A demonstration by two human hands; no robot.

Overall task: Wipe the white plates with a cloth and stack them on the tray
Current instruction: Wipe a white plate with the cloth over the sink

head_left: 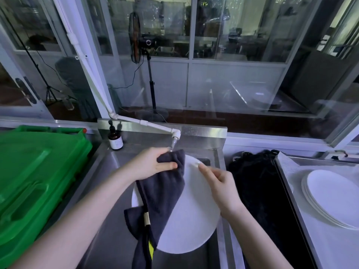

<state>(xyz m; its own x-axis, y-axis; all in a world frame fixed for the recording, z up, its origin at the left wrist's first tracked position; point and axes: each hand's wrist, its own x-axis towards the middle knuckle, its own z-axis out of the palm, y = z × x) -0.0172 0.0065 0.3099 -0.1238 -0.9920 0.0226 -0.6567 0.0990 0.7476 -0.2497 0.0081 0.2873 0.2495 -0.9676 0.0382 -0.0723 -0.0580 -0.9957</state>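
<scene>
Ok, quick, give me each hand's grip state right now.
Left hand: grip closed on the dark grey towelling cloth.
Right hand: grip closed on the rim of the round white plate.

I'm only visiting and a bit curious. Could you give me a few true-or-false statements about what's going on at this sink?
1. The left hand holds a dark cloth against a white plate. True.
2. The right hand holds a sponge. False: it holds the plate by its right edge.
3. A stack of plates already lies on the tray at the right. True.
4. The bin on the left is red. False: it is green.
</scene>
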